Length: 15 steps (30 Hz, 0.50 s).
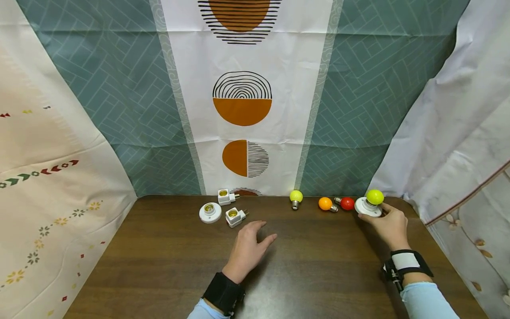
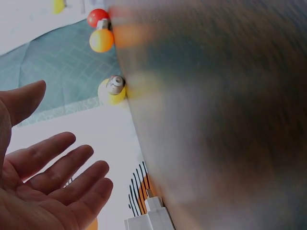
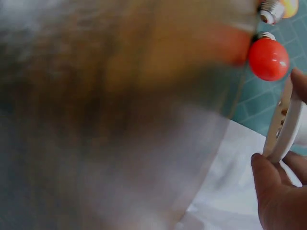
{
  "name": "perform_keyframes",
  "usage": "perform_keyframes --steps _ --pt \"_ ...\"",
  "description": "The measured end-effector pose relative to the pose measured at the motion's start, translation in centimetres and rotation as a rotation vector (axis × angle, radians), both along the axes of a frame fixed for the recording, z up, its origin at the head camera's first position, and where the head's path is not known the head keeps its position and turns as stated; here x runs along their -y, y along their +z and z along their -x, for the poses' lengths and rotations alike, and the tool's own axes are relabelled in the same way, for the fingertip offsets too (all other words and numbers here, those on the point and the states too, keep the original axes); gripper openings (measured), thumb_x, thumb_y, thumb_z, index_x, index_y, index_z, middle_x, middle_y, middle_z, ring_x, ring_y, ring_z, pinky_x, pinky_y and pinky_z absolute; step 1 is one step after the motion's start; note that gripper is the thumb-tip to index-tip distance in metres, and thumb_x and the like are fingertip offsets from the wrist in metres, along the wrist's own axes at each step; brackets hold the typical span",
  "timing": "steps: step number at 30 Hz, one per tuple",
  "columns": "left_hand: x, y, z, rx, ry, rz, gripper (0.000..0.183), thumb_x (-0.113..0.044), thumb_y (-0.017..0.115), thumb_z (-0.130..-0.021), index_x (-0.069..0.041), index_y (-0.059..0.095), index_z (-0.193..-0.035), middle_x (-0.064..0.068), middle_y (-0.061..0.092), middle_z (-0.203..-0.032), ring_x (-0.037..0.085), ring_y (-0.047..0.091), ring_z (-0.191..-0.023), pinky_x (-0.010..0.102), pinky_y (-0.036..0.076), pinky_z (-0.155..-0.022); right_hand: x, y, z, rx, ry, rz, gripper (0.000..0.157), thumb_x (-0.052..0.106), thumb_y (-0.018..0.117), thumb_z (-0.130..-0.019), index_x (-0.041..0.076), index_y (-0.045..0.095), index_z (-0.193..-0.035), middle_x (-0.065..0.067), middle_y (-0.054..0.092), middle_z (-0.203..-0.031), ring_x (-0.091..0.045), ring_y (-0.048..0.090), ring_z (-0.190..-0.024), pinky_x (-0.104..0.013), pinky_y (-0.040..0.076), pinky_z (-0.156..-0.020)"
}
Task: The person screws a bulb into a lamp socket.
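Observation:
My right hand [image 1: 391,227] grips the rim of a round white lamp holder [image 1: 364,208] at the table's far right. A yellow-green bulb [image 1: 375,197] sits in that holder. From the right wrist, the holder's underside [image 3: 278,125] shows between thumb and fingers, apart from the table. My left hand [image 1: 248,248] hovers over the middle of the table, fingers spread and relaxed, holding nothing. Nearest to it is a white plug-in socket [image 1: 235,217]. Just left of the held holder lie a red bulb [image 1: 347,204] and an orange bulb [image 1: 325,204].
Another yellow-green bulb [image 1: 296,197] lies at the table's back edge. A second round white lamp holder [image 1: 210,212] and another plug-in socket [image 1: 226,196] stand at the back left. Patterned cloth [image 1: 255,110] hangs behind the brown table [image 1: 159,266], with cloth at both sides.

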State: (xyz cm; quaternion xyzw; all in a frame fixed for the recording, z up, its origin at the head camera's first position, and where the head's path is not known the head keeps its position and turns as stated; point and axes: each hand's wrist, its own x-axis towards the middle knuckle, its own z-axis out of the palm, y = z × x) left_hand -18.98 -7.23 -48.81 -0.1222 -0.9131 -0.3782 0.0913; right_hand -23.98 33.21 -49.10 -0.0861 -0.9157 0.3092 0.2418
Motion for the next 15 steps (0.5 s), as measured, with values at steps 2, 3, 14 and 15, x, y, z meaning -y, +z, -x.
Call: perform_keyframes --steps 2,3,14,15 --pt "0.0 0.0 0.0 0.008 -0.005 -0.006 0.051 -0.049 0.062 -0.085 -0.012 0.06 -0.121 0.001 0.056 -0.121 0.017 0.049 -0.114 0.037 0.041 -0.091 -0.3 -0.4 0.0 0.018 -0.024 -0.007 0.068 0.042 0.082 -0.064 -0.003 0.062 -0.112 -0.022 0.062 -0.102 -0.038 0.054 -0.095 -0.051 0.038 -0.08" --pt "0.0 0.0 0.0 0.013 -0.007 -0.007 0.051 -0.05 0.061 -0.085 -0.013 0.06 -0.121 0.001 0.056 -0.121 0.017 0.049 -0.114 0.037 0.041 -0.091 -0.4 -0.5 0.0 0.029 -0.035 -0.009 0.069 0.042 0.082 -0.064 -0.003 0.062 -0.112 -0.022 0.062 -0.103 -0.04 0.054 -0.096 -0.052 0.038 -0.08" --pt "-0.1 -0.1 0.0 0.023 -0.004 -0.008 0.051 -0.051 0.061 -0.085 -0.014 0.06 -0.121 0.0 0.056 -0.121 0.017 0.048 -0.115 0.037 0.041 -0.092 -1.2 -1.0 -0.2 0.209 -0.07 -0.034 0.077 0.044 0.081 -0.065 -0.012 0.058 -0.112 -0.029 0.057 -0.108 -0.044 0.05 -0.099 -0.052 0.038 -0.083" --pt "-0.1 -0.1 0.0 0.025 -0.002 -0.008 0.051 -0.051 0.061 -0.085 -0.015 0.06 -0.121 0.0 0.056 -0.121 0.017 0.048 -0.115 0.037 0.041 -0.091 -1.2 -1.0 -0.2 0.225 -0.071 -0.034 0.078 0.045 0.081 -0.065 -0.012 0.057 -0.112 -0.03 0.056 -0.108 -0.045 0.05 -0.099 -0.052 0.037 -0.084"
